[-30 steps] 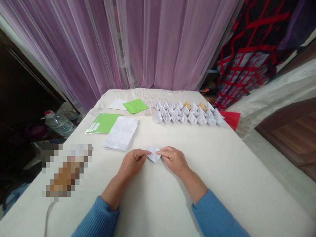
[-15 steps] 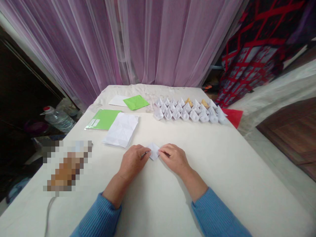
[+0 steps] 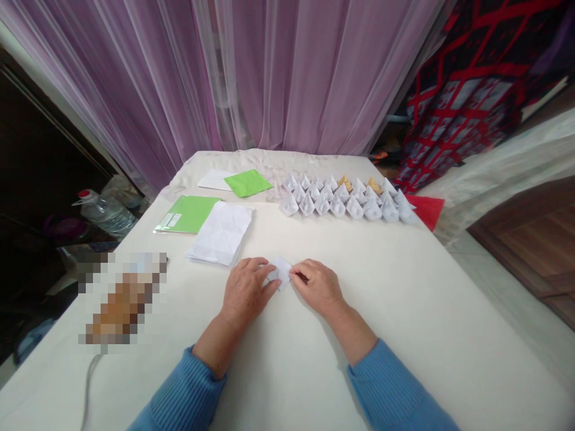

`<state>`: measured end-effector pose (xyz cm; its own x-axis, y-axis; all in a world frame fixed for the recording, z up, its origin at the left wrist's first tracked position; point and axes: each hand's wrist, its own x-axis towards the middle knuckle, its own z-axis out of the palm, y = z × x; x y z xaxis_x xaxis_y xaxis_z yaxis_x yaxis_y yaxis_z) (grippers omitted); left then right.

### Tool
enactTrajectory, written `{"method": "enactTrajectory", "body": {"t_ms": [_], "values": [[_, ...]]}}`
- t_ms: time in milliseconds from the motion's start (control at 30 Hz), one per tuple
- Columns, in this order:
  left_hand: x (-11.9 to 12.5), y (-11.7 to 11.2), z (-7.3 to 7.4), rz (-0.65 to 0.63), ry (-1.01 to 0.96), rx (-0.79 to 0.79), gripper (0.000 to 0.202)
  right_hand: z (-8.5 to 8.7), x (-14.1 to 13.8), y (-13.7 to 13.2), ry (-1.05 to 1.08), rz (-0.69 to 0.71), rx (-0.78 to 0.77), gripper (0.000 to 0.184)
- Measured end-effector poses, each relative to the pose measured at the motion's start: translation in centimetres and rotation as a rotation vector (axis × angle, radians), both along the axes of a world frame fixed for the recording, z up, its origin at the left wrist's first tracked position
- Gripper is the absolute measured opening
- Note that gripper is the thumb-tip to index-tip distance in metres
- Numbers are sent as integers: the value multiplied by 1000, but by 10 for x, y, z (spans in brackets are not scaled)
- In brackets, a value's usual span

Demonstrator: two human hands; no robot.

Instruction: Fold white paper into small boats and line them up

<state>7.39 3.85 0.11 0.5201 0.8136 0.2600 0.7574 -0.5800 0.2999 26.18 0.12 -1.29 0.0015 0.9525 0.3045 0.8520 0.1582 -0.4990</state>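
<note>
A small diamond of folded white paper (image 3: 282,270) lies on the table between my hands. My right hand (image 3: 318,286) pinches its right corner between thumb and fingertips. At the left corner, my left hand (image 3: 247,288) has its thumb and forefinger spread apart, with the tips touching the paper and part of the sheet showing between them. The other left fingers lie stretched forward, partly covering that corner.
Rows of folded white paper boats (image 3: 354,206), a few yellowish, stand at the back right beside a red sheet (image 3: 426,211). Creased white sheets (image 3: 222,232), a green packet (image 3: 191,214) and a green paper (image 3: 248,182) lie left. A blurred-out object (image 3: 126,299) with a cable is nearer.
My left thumb and forefinger have come apart from a pinch on the left corner and now spread over the paper. My right hand keeps its pinch, nearly still.
</note>
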Motion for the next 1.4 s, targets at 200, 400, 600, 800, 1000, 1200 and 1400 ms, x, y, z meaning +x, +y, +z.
{"method": "enactTrajectory", "body": {"t_ms": [200, 400, 600, 800, 1000, 1200, 1400], "values": [[4, -3, 1, 0, 22, 20, 28, 0, 0, 0, -15, -1, -25, 15], [7, -6, -2, 17, 65, 54, 30, 1, 0, 1, -27, 11, -49, 14], [11, -9, -1, 37, 56, 50, 30, 0, 1, 1, -12, 25, -39, 13], [19, -15, 3, -9, 109, 118, 6, -3, 0, 0, 12, 13, -6, 13], [13, -33, -7, -138, 137, 183, 24, -5, 3, 0, 28, 62, 53, 21], [-1, -43, -10, -153, 168, 78, 44, 4, 1, -3, -189, 234, -56, 34], [1, -43, -7, -150, 141, 35, 46, 9, -1, 6, -281, 282, -194, 39]]}}
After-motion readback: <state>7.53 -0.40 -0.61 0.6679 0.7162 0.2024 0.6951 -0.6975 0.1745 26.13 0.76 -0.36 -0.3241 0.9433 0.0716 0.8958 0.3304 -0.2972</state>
